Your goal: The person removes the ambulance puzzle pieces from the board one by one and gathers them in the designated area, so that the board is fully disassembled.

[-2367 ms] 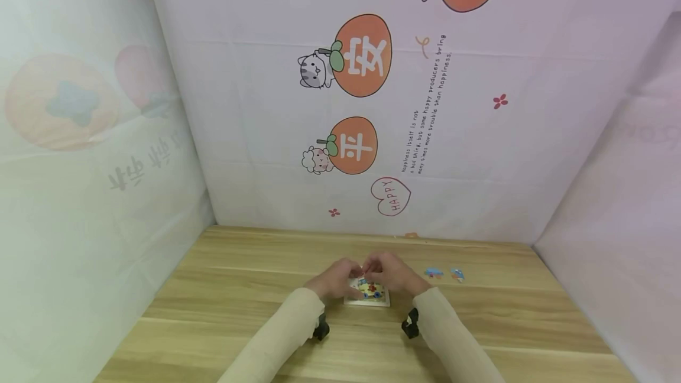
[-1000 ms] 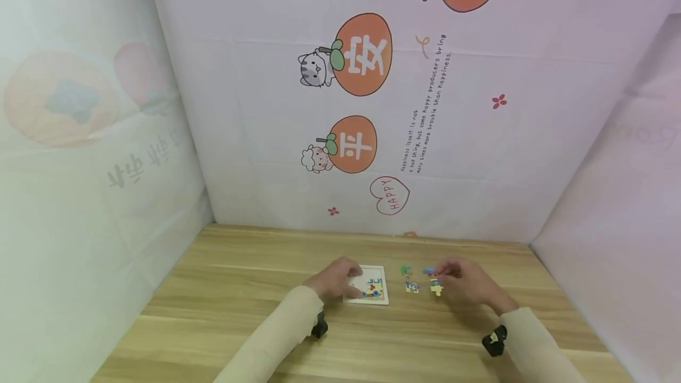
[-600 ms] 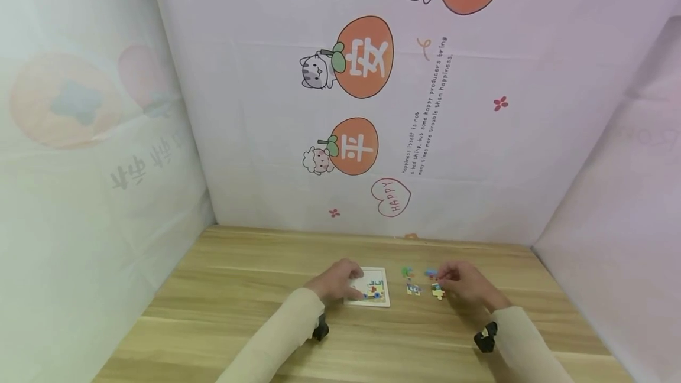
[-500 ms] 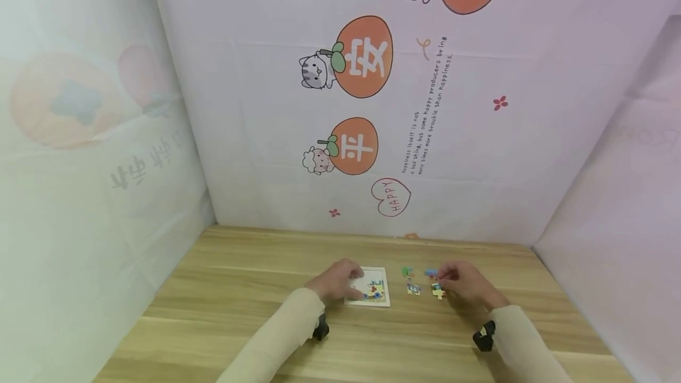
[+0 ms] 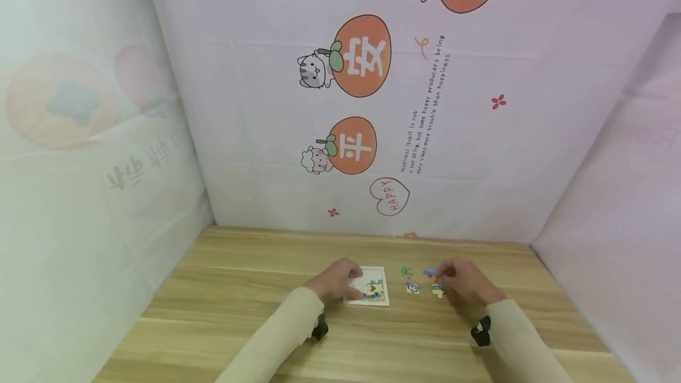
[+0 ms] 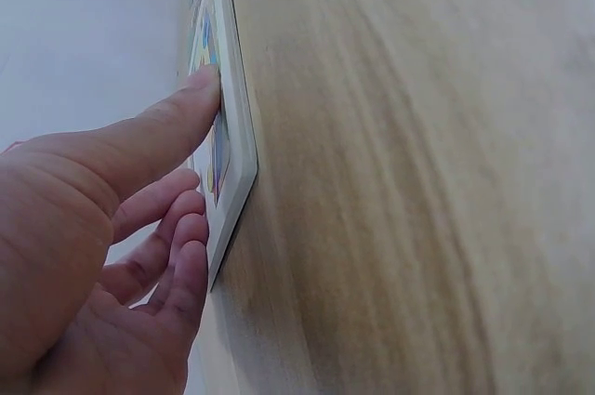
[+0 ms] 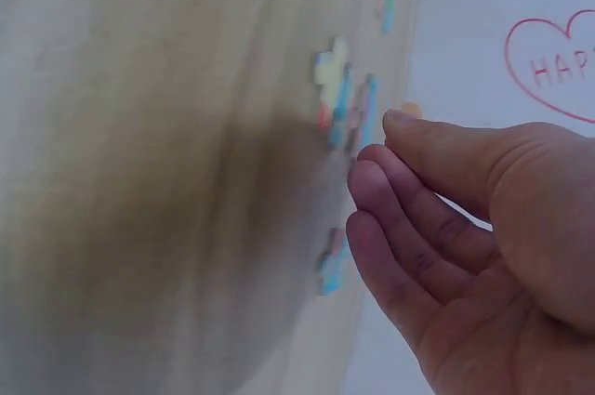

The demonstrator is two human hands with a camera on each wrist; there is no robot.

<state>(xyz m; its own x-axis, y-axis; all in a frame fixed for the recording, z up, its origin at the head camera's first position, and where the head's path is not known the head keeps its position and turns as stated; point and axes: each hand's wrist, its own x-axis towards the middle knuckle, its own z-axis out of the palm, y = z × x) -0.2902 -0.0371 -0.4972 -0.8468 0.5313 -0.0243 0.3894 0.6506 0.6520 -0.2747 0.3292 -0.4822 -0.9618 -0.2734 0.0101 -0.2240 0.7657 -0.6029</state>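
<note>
A small white-framed jigsaw board (image 5: 375, 303), with part of a picture in it, lies on the table. My left hand (image 5: 334, 279) rests on its left side. In the left wrist view the thumb (image 6: 181, 116) presses on the board face, and the other fingertips touch it near the corner. My right hand (image 5: 465, 279) hovers close over loose puzzle pieces, with thumb and fingers apart and nothing between them. Nearest are a blue piece (image 5: 430, 272) and a yellow piece (image 5: 438, 292). Another piece (image 7: 331, 265) shows below the fingers in the right wrist view; the hand hides it from the head view.
Between board and right hand lie a green piece (image 5: 407, 271) and a blue-white piece (image 5: 412, 288). The wooden table (image 5: 372, 347) meets a printed cloth wall (image 5: 266, 194) at the back. Plain cloth walls stand at both sides.
My right hand has moved from over the board to the loose pieces on the right, then shifted only slightly there. My left hand has stayed on the board.
</note>
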